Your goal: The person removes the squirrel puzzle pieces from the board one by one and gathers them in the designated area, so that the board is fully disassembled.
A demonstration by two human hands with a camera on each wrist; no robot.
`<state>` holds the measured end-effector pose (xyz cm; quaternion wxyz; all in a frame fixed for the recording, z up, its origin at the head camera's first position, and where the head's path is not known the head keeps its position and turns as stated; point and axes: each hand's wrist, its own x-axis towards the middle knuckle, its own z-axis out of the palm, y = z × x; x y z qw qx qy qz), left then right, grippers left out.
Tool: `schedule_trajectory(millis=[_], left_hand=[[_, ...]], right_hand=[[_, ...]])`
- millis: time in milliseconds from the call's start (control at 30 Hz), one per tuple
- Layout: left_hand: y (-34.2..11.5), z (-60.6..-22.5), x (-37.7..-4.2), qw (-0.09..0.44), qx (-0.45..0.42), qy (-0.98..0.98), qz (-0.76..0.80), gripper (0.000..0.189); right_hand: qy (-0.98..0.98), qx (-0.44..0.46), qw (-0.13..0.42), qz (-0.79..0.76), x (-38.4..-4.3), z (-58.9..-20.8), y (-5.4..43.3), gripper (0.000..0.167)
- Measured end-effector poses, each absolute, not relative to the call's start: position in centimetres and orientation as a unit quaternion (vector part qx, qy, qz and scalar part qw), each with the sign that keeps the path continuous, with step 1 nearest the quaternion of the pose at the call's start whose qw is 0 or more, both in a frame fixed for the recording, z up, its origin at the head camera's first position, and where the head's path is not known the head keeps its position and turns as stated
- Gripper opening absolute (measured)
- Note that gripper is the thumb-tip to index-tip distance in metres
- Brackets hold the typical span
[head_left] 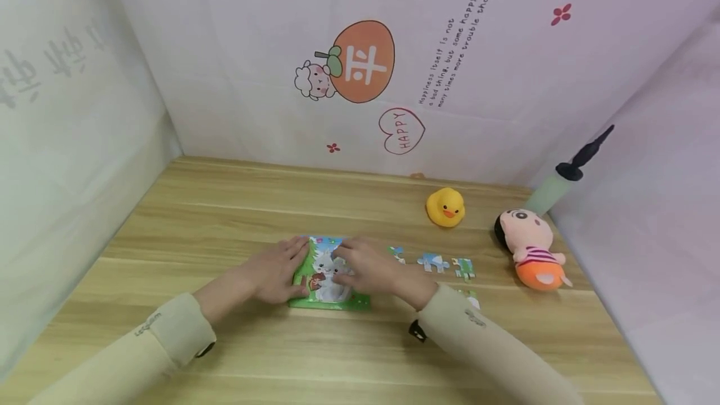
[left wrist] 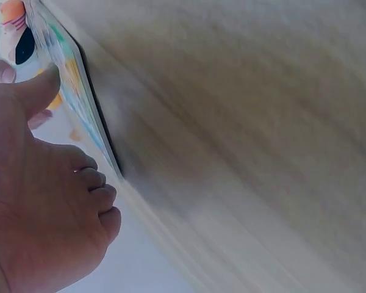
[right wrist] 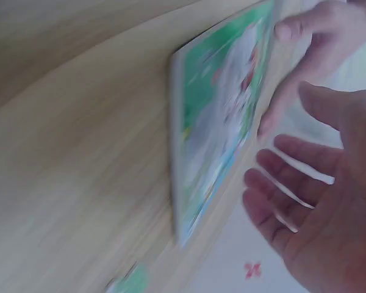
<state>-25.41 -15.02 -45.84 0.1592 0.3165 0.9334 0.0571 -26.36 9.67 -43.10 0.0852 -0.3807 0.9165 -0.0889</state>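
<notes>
A jigsaw puzzle board (head_left: 330,305) with a green border and a grey animal picture lies flat on the wooden table. My left hand (head_left: 279,272) rests along its left edge, the thumb lying over the picture. Over the right half of the board hovers my right hand (head_left: 368,265), its fingers spread and slightly bent. In the right wrist view, nothing shows between the fingers of the right hand (right wrist: 317,177), and the board (right wrist: 216,116) lies beyond them. The left wrist view shows the left hand's thumb (left wrist: 43,91) over the board's edge.
Loose puzzle pieces lie right of the board, among them a blue-white piece (head_left: 433,262) and a green one (head_left: 464,268). A yellow rubber duck (head_left: 446,207), a plush doll (head_left: 533,249) and a hand pump (head_left: 554,187) stand farther right. A printed cloth (head_left: 253,80) hangs behind the table.
</notes>
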Motion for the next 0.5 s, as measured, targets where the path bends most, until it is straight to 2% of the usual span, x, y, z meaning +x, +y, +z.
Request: schedule_trajectory(millis=[100, 200, 500], left_hand=[[-15.2, -45.8, -25.8, 0.162, 0.312, 0.934, 0.061, 0.097], [-15.5, -45.8, -26.3, 0.173, 0.307, 0.934, 0.062, 0.098], [-15.7, -46.5, -26.6, 0.175, 0.307, 0.934, 0.046, 0.100]], right_hand=[[0.913, -0.395, 0.095, -0.038, -26.5, -43.6, 7.8, 0.054], [0.912, -0.398, 0.096, -0.004, -26.4, -44.5, 6.5, 0.054], [0.915, -0.390, 0.064, 0.076, -25.8, -45.9, 4.9, 0.062]])
